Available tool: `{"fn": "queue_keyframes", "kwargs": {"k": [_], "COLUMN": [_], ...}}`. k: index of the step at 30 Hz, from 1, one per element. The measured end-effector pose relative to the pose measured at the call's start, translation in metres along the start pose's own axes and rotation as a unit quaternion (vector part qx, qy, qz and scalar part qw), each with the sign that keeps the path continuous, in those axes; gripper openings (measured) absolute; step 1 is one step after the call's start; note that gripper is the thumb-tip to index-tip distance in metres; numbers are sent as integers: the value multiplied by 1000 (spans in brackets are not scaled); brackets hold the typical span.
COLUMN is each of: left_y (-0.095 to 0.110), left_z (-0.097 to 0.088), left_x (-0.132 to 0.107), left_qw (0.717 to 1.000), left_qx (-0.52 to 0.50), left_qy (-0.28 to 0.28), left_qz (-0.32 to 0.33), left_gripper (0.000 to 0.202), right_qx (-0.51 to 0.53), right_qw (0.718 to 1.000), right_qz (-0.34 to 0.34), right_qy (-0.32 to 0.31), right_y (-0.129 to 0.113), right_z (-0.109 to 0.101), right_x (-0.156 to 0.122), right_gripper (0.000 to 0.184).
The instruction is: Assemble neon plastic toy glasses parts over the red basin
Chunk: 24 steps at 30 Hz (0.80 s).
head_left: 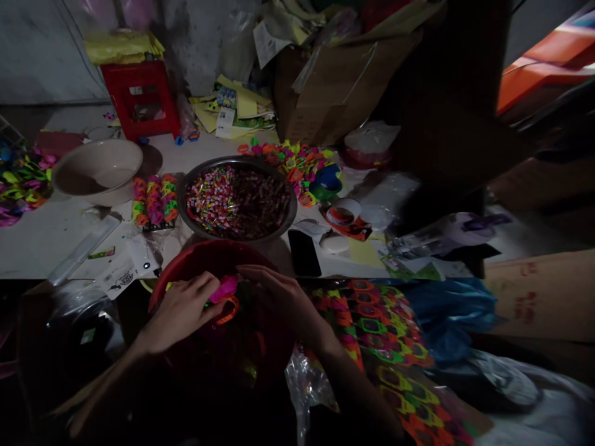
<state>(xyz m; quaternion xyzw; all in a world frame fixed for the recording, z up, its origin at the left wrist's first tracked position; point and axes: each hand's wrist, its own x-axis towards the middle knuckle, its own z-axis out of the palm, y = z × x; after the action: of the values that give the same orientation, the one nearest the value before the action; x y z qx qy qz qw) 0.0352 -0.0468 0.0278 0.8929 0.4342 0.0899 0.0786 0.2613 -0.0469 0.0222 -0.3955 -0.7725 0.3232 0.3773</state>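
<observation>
My left hand (189,306) is over a deep red tub (174,267), its fingers closed on bright plastic toy watches, one pink (225,288) and one orange (229,311). On the tub's other side my right hand (274,288) reaches in with its fingers stretched out toward the left; its fingertips are partly in shadow, and I see nothing held in it. More coloured pieces lie deep in the tub, too dark to make out. Just behind the tub stands a wide metal bowl (294,214) full of small, shiny, multicoloured wrapped pieces.
A pale basin (100,155), bundled toy watches (155,201) and a red stool (139,99) stand left. Behind the bowl lie loose watches (297,162) and a cardboard box (344,87). A black phone (304,253) lies at the table edge. Lower right, watches (395,334) lie in rows.
</observation>
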Motion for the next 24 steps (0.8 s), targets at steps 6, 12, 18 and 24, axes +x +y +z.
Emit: {"fn": "queue_keyframes", "kwargs": {"k": [6,12,18,24], "left_y": [3,3,-1,-1], "left_z": [-6,-8,-11,-15], "left_x": [2,4,5,9], "left_qw": [996,991,988,988], "left_qx": [83,117,137,146], "left_qy": [21,9,20,3], "left_qz": [36,57,64,58], "left_gripper": [16,19,18,19], "right_qx": [-56,-113,-158,-159], "right_qw": [998,990,985,985], "right_qz": [-28,-49,-45,-29], "right_qy": [-20,-69,-50,-59], "right_y": [-3,-12,-6,-6], "right_z": [-2,-6,-6,-4], "right_x": [2,4,3,4], "right_gripper": [35,48,45,42]}}
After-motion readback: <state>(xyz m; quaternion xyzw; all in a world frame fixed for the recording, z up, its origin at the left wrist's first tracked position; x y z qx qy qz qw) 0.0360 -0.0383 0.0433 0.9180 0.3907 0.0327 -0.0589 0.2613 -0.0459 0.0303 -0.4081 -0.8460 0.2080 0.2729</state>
